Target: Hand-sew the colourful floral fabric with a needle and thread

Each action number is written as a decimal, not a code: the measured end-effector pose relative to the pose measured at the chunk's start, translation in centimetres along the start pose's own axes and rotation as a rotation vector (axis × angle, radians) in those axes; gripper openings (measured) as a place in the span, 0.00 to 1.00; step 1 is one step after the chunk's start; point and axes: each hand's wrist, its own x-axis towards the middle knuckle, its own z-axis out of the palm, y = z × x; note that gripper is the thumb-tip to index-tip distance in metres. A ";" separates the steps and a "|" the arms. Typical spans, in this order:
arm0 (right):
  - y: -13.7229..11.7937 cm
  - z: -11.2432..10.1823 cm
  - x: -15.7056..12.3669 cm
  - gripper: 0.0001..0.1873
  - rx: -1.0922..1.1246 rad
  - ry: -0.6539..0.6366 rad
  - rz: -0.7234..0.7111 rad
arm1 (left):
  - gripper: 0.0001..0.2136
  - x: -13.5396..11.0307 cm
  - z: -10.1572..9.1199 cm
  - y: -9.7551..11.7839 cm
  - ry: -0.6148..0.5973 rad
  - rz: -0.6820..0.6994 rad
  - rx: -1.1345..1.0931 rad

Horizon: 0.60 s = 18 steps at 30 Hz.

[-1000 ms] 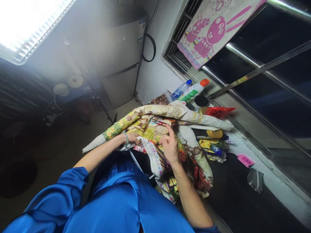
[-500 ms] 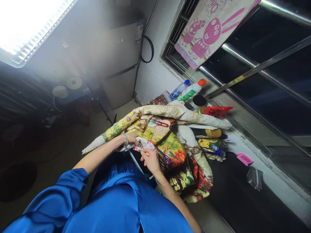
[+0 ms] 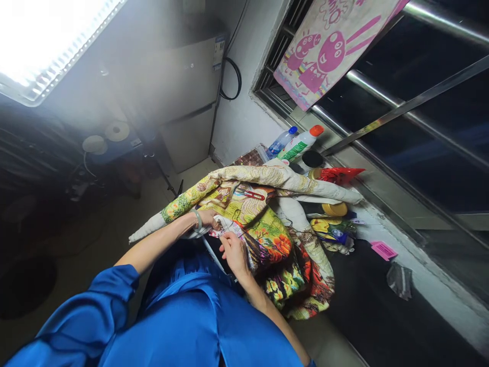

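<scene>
A large embroidered cloth (image 3: 267,229) with bright flower patterns lies bunched across my lap and the ledge. My left hand (image 3: 208,219), with a pale bangle on its wrist, grips the cloth's near edge, fingers curled round it. My right hand (image 3: 232,250) pinches the cloth just below, fingers pressed together at the printed border. Small red snips (image 3: 254,194) rest on top of the cloth beyond both hands. A white rolled end of the cloth (image 3: 145,230) sticks out to the left.
Along the window ledge (image 3: 382,229) stand a blue-capped bottle (image 3: 281,140), an orange-capped white bottle (image 3: 301,143), a red packet (image 3: 340,175), a yellow lid (image 3: 334,209) and a pink slip (image 3: 383,250). A pink cartoon towel (image 3: 328,46) hangs on the window bars. A bright lamp (image 3: 46,41) shines upper left.
My right hand has drawn back from the middle of the cloth to its near edge beside my left hand. The cloth's folded part has dropped open, showing more flowers.
</scene>
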 end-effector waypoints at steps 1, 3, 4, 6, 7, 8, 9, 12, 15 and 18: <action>-0.2 -0.1 -0.1 0.11 -0.100 0.025 -0.022 | 0.11 0.0 0.0 0.0 0.000 -0.002 -0.004; -0.7 -0.3 -0.2 0.08 -0.291 0.073 -0.047 | 0.11 0.0 0.2 0.0 0.003 -0.003 -0.012; -1.1 -0.4 -0.3 0.06 -0.364 0.083 -0.048 | 0.11 0.0 0.2 0.0 0.007 -0.003 -0.015; -2.1 -0.5 -0.4 0.07 -0.453 0.057 -0.035 | 0.10 0.1 0.4 0.0 0.011 -0.010 -0.021; -2.8 -0.5 -0.4 0.09 -0.480 0.027 -0.031 | 0.10 0.1 0.4 0.0 0.011 -0.013 -0.025; -3.4 -0.6 -0.5 0.11 -0.506 -0.005 -0.030 | 0.10 0.1 0.4 0.0 0.006 -0.014 -0.029; -4.0 -0.6 -0.5 0.13 -0.536 -0.039 -0.030 | 0.09 0.2 0.4 -0.1 -0.002 -0.015 -0.033; -5.5 -0.4 -0.6 0.15 -0.664 -0.121 -0.018 | 0.09 0.2 0.1 -0.2 -0.037 -0.014 -0.045; -6.1 -0.6 -0.6 0.15 -0.784 -0.147 -0.010 | 0.09 0.1 -0.1 -0.2 -0.058 0.005 -0.043; -5.7 -1.5 -0.5 0.12 -0.777 -0.077 -0.082 | 0.08 0.0 -0.1 -0.1 -0.060 0.024 -0.031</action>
